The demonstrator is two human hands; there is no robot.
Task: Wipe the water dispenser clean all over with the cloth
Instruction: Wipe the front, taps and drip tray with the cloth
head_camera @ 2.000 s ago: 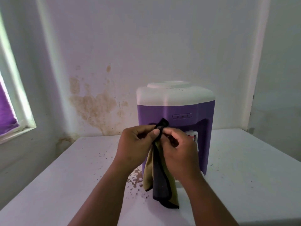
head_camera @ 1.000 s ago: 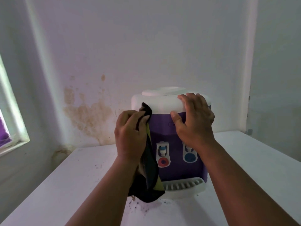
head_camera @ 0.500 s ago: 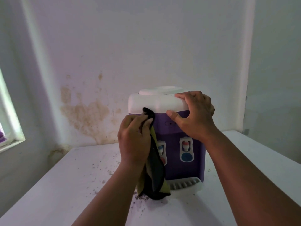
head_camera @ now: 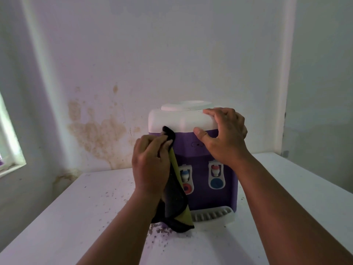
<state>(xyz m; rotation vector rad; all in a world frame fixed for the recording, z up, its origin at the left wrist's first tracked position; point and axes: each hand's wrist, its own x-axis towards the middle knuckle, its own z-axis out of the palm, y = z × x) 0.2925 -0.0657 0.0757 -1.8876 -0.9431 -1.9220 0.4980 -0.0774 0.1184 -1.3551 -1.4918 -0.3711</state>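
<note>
A small water dispenser (head_camera: 202, 157) with a purple body, white top and two front taps stands on the white table (head_camera: 286, 188). My left hand (head_camera: 150, 165) grips a black and olive-green cloth (head_camera: 175, 203) against the dispenser's front left side, just under the white top; the rest of the cloth hangs down to the table. My right hand (head_camera: 223, 136) holds the right front corner of the white top, fingers over the top edge and thumb on the front.
Dark crumbs and dirt (head_camera: 160, 232) lie scattered on the table in front of and left of the dispenser. A stained wall (head_camera: 99, 134) stands close behind. A window (head_camera: 7, 150) is at the left edge.
Two seconds ago both hands held the cloth before the dispenser. My right hand has since gone to the white top, and my left has carried the cloth to the front left side.
</note>
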